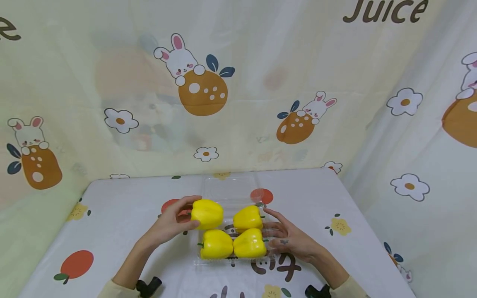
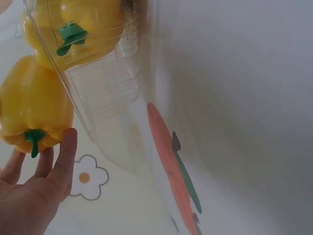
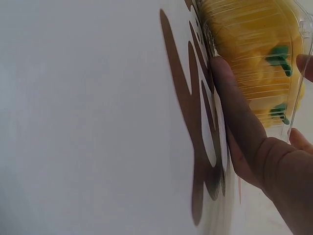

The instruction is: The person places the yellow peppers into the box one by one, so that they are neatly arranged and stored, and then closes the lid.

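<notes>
Yellow pepper (image 1: 208, 214) held above the far-left part of a clear box (image 1: 196, 257) on the bench (image 1: 123, 231).
Left hand (image 1: 174, 220): grasping the yellow pepper, thumb on its near side, fingers on its far side. Stem points left; long axis runs roughly left to right. Judged light and stiff, likely hollow; glossy skin may slip. Recommended hold: across the shoulders, either side of the stem. In the box, near-left pepper (image 1: 217, 244), stem left; far-right pepper (image 1: 247, 218) and near-right pepper (image 1: 249, 243), stems right. Clear lid (image 1: 231, 188) at the far side; box judged thin, easily dented. Right hand (image 1: 292, 244): not clenched, fingers extended against the box's right wall.
</notes>
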`<state>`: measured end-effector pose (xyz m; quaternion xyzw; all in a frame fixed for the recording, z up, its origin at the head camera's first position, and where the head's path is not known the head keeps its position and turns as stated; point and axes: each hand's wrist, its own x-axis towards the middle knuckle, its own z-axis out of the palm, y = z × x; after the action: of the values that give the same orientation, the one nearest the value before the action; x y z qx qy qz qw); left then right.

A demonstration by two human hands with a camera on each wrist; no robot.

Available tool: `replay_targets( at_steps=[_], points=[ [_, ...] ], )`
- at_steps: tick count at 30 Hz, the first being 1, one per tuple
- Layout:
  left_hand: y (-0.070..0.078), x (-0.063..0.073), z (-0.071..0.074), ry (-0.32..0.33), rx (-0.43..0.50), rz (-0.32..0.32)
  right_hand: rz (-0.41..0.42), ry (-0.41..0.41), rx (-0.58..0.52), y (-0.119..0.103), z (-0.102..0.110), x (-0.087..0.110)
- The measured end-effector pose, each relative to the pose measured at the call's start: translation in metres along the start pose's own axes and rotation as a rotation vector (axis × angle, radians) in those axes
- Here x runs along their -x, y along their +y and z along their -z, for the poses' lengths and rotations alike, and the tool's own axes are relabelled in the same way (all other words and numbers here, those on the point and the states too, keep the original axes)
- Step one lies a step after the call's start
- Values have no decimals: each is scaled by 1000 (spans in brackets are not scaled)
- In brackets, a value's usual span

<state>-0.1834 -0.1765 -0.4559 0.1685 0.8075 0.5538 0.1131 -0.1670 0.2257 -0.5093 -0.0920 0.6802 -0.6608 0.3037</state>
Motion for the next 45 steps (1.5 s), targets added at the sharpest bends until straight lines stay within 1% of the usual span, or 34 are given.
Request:
replay_targets(
  at_steps=[9, 12, 19, 21, 28, 32, 35, 41, 45],
  points=[
    [-2, -5, -8, 12, -54, 3, -6, 1, -6, 1, -1, 0],
    [-2, -6, -11, 10, -56, -2, -7, 1, -7, 1, -1, 0],
    [-4, -10, -15, -7, -65, -49, 2, -1, -13, 1, 0, 0],
    [-5, -11, -17, -8, -70, -54, 1, -2, -15, 1, 1, 0],
    [-7, -14, -24, 17, -122, -50, -1, -4, -19, 1, 0, 1],
    [-7, -16, -28, 19, -156, -36, -2, 1, -18, 1, 0, 1],
    [-6, -16, -29, 15, -176, -32, -1, 0, -15, 0, -1, 1],
    [-6, -18, -30, 1, -193, -58, 3, -1, -13, -1, -1, 2],
    [-5, -19, -30, -1, -230, -59, 4, 2, -12, -1, -1, 1]
  ],
)
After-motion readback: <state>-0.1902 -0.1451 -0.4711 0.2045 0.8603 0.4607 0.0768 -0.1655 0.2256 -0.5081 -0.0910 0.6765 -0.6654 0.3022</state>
